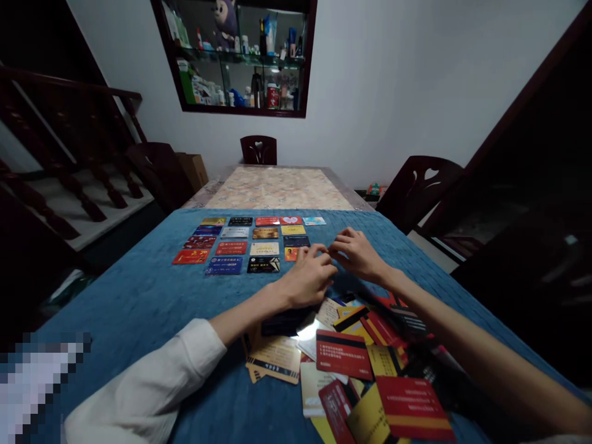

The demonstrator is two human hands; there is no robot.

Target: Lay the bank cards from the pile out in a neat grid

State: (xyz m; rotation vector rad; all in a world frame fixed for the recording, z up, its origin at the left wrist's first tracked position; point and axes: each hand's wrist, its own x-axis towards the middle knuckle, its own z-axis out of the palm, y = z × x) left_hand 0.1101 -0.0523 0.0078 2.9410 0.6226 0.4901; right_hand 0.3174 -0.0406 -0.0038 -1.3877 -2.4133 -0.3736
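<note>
My left hand [309, 277] reaches over the blue tablecloth [139, 320] with its fingers bent and drawn together. Close beside it, my right hand [357, 253] has its fingers curled in a pinch, the tips almost meeting those of the left. Whatever lies between the fingertips is hidden. Left of the hands, plastic cards are laid out in columns, among them a black card [263, 265], a blue card [224, 266] and a red card [190, 256]. An orange card [290, 254] is partly covered by my left hand. Below the hands spreads a loose, overlapping card pile, with a red striped card [343, 353] on top.
The patterned bare tabletop [282, 188] continues beyond the cloth. Dark wooden chairs stand around it, one at the right [416, 191] and one at the far end [259, 150]. A wall cabinet [240, 58] holds bottles and a plush toy.
</note>
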